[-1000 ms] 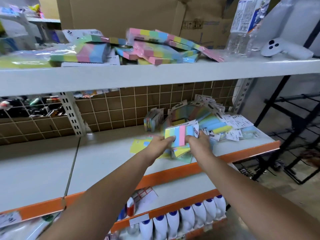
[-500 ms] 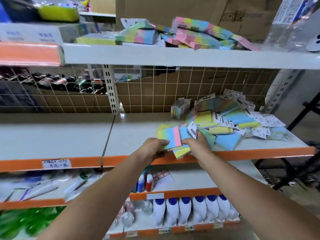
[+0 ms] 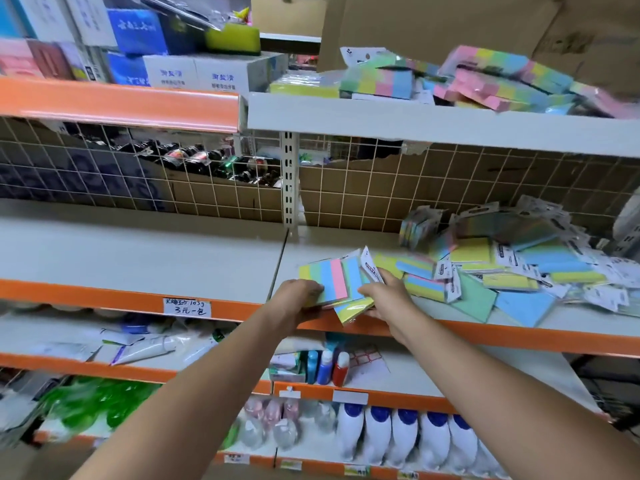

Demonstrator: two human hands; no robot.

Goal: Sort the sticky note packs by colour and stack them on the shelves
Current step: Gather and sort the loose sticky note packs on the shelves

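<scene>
My left hand [image 3: 298, 301] and my right hand [image 3: 386, 296] both grip a small bundle of sticky note packs [image 3: 334, 280] striped yellow, green, blue and pink, held at the front edge of the middle shelf [image 3: 207, 258]. A yellow-green pack [image 3: 353, 311] pokes out below the bundle. A loose heap of sticky note packs [image 3: 502, 268] in yellow, blue and green covers the shelf to the right. More rainbow-striped packs [image 3: 485, 81] are piled on the top shelf [image 3: 415, 124].
Boxes [image 3: 194, 74] stand on the upper left shelf behind an orange rail. A wire grid backs the middle shelf. A handwritten price tag [image 3: 187, 306] hangs on the orange lip. Lower shelves hold tubes, small bottles [image 3: 332, 367] and white blue-capped bottles [image 3: 408, 438].
The view has swung left and down, so the left shelf bay and lower shelves show more. Both hands keep hold of the bundle, which has moved slightly left along the shelf front.
</scene>
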